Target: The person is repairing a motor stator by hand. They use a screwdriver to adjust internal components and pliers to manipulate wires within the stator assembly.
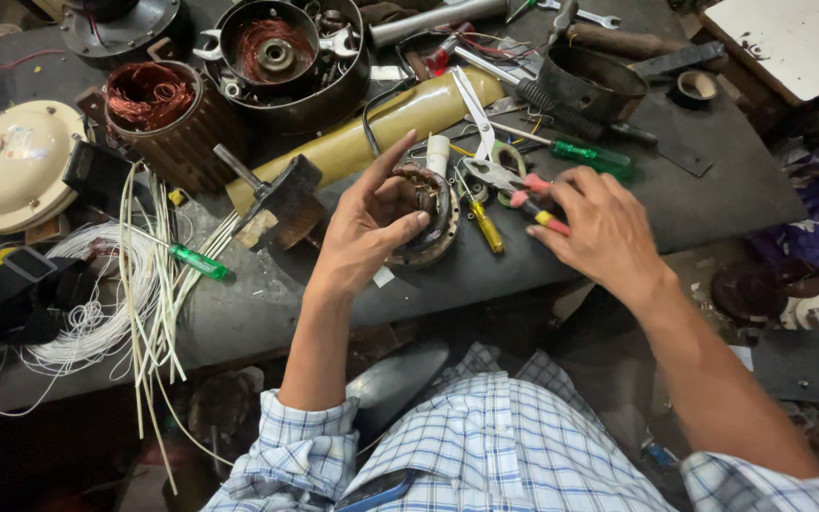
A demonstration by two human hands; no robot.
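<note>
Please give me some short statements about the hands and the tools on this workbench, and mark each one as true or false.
1. The left hand holds a round motor stator. True.
2. The right hand rests on a hammer. False: its fingers lie on pliers with red and yellow handles.
3. A green-handled screwdriver lies on the white wires. True.
4. The small yellow-handled screwdriver is in the left hand's grip. False: it lies on the bench between the hands.
</note>
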